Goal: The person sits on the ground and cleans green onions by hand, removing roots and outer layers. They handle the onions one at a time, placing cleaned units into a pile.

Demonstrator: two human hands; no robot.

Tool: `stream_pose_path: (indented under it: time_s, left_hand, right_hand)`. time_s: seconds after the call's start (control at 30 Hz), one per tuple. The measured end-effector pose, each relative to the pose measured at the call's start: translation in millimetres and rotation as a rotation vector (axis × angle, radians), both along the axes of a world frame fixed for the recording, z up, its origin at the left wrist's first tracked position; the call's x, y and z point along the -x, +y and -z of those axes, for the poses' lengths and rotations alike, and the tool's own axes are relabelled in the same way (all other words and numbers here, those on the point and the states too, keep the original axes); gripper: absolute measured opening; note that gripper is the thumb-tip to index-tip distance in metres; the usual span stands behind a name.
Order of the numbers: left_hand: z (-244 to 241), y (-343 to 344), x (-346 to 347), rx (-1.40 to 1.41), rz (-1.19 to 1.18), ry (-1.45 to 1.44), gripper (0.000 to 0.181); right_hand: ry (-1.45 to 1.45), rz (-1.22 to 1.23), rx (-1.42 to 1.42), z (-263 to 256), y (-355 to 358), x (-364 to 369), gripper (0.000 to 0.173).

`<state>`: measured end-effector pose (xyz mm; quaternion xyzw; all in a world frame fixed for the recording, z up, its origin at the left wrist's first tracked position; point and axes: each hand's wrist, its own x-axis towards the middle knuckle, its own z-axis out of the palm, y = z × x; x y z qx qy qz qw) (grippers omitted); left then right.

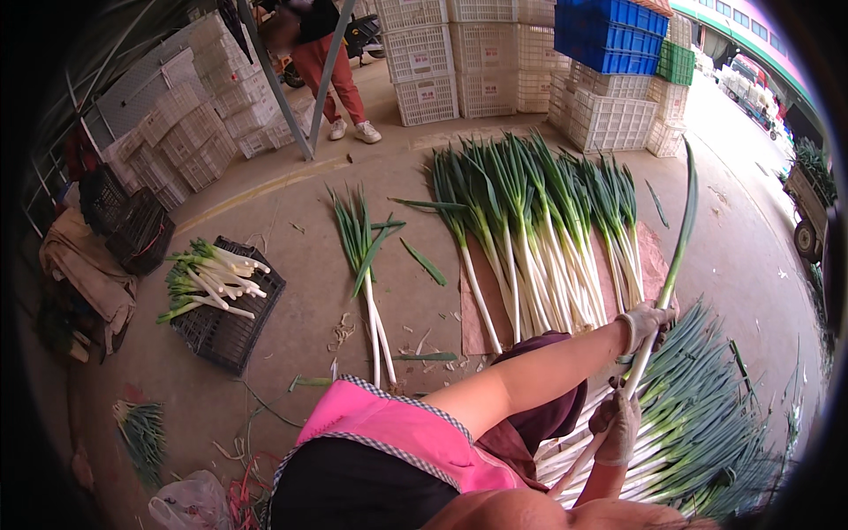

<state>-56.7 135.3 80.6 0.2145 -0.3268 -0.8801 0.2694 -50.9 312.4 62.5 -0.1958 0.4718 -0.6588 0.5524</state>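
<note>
Both my hands wear light, soiled work gloves and are on one long green onion (687,212) with a white shaft and a green leaf. My left hand (648,328) grips it where green turns to white. Lower down, my right hand (617,427) is closed around the white shaft. The stalk slants over a large pile of green onions (702,397) on the ground, partly hidden by my arms. Ahead of me, more green onions (536,252) lie in rows on a pinkish sheet (654,248). Two or so separate stalks (371,318) lie left of them.
A black plastic crate (248,318) carries trimmed green onions (218,275). White crates (424,73) and blue crates (606,40) stand stacked at the back. A person (331,73) stands behind a metal post (281,86). A plastic bag (192,500) lies at lower left; a cart (809,199) is at right.
</note>
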Motion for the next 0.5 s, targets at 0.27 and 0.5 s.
stream_pose_path:
  time_s: [0.27,0.5]
  left_hand:
    - [23.0,-35.8,-18.0,-0.155,-0.231,-0.105,0.020]
    - [37.9,-53.8,-33.5,-0.109,-0.348,-0.070,0.017]
  right_hand:
    - [-0.005,-0.250,-0.058,32.3,24.2,-8.6,0.028]
    - [0.176,-0.355,-0.212,54.9,50.3,2.7,0.031]
